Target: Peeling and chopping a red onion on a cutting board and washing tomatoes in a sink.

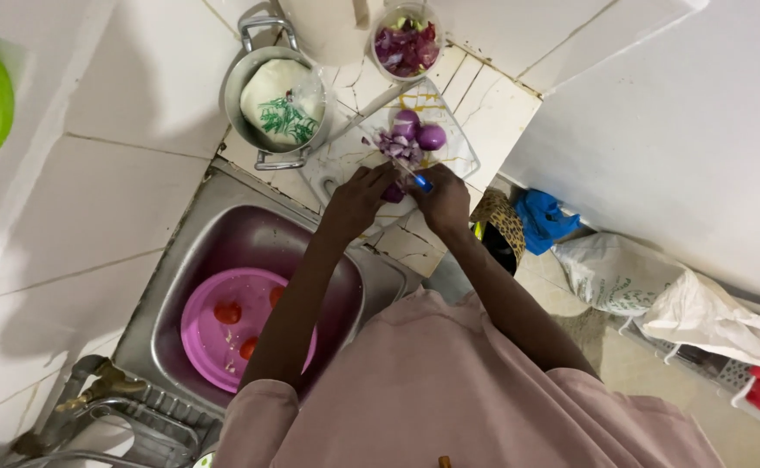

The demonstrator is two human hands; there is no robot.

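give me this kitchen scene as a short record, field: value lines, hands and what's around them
left hand: left hand pressing down a piece of red onion on the cutting board
right hand: right hand gripping a blue-handled knife
on board: chopped onion pile, two peeled onion halves
behind board: bowl of chopped onion, metal pot holding a white bag
sink: steel sink with pink basin and tomatoes
floor at right: white sacks, blue cloth
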